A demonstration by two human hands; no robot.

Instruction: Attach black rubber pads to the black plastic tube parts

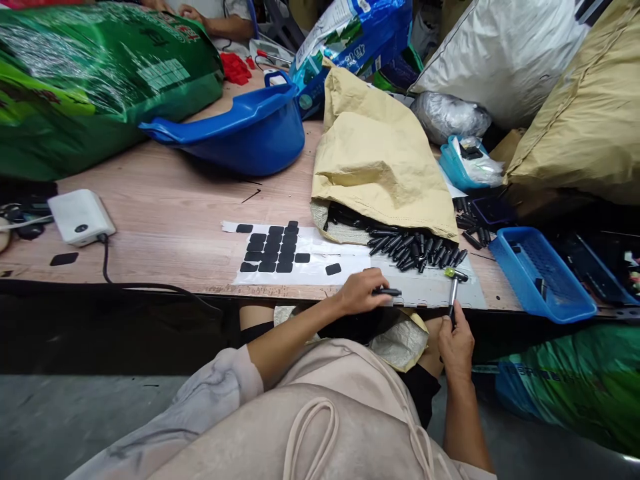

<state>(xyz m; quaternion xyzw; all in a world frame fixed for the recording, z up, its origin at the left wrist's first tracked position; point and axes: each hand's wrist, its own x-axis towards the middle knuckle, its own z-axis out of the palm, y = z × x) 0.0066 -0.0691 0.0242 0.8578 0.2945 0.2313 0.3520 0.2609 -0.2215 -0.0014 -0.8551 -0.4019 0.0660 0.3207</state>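
Note:
My left hand (361,291) is closed on a black pen-shaped tube (387,292) near the table's front edge. In my right hand (456,343) is a small hammer (453,288) with a yellow-green face and a metal shaft; its head is over the pale sheet at the edge. Just behind both hands, a heap of black tubes (407,248) spills from the mouth of a tan woven sack (375,153). Rows of black rounded patches (271,252) lie on a white sheet (315,272) left of my left hand.
A blue basin (250,127) and a green bag (100,80) stand at the back left. A blue basket (543,273) sits to the right, with stuffed sacks (585,113) behind. A white box with a cable (83,215) lies at left. Another person's hand (193,13) shows at the far side.

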